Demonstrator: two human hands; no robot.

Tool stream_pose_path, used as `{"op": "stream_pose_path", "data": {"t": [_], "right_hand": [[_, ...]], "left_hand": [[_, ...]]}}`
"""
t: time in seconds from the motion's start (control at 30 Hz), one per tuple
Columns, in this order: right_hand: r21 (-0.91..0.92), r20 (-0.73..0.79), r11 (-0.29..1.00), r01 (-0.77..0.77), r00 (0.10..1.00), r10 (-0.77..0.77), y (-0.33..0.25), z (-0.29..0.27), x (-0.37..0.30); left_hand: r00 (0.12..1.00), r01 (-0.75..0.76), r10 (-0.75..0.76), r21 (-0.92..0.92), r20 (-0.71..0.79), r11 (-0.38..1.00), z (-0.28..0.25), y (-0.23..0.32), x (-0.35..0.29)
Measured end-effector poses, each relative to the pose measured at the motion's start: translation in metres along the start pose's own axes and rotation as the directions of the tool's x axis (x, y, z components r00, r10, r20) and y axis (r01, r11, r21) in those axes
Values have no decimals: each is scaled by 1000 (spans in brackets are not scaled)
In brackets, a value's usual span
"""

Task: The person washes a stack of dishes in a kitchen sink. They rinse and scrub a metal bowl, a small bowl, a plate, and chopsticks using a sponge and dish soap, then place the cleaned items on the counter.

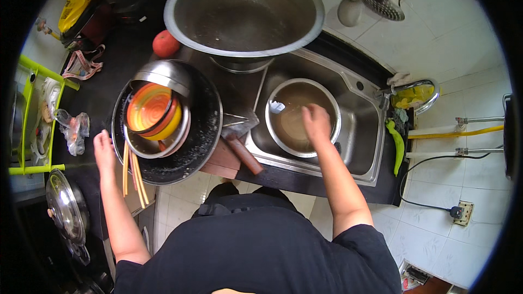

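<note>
My right hand is over a round steel basin of cloudy water standing in the sink. Its thumb and fingers look slightly apart, and I see nothing in them. My left hand is just beside the left rim of a black wok, fingers stretched out and holding nothing. Inside the wok are a steel bowl, orange and yellow bowls stacked in it, and a tilted shiny steel bowl behind them. Several wooden chopsticks stick out over the wok's near rim.
A large metal basin stands behind the sink. A cleaver lies between wok and sink, its wooden handle over the front edge. Also about are a tomato, a faucet, a green pepper and a lidded pot.
</note>
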State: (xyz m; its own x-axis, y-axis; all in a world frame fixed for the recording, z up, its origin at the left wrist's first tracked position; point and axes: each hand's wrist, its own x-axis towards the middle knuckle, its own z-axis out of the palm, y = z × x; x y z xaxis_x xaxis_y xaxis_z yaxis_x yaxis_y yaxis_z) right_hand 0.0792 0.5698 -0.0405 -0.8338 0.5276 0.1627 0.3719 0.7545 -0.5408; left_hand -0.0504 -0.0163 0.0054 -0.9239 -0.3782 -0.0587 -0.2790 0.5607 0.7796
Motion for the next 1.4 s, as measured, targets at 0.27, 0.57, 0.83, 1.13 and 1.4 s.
{"op": "stream_pose_path", "data": {"t": [0.27,0.57,0.83,1.13,1.4], "right_hand": [[187,536,545,-817,550,641,216,17,-42],[419,375,566,-710,703,604,172,-35,-40],[645,267,535,-546,816,512,180,-45,-33],[725,180,566,-392,901,394,132,-39,-1],[254,84,897,362,915,-394,85,-92,21]], "left_hand": [[893,-410,348,-195,-287,891,3,129,-137],[669,-615,710,-374,219,695,98,196,-268],[554,-346,571,-457,606,820,170,167,-324],[504,-365,472,-317,723,875,218,174,-334],[471,-731,682,-185,560,657,260,241,-295]]}}
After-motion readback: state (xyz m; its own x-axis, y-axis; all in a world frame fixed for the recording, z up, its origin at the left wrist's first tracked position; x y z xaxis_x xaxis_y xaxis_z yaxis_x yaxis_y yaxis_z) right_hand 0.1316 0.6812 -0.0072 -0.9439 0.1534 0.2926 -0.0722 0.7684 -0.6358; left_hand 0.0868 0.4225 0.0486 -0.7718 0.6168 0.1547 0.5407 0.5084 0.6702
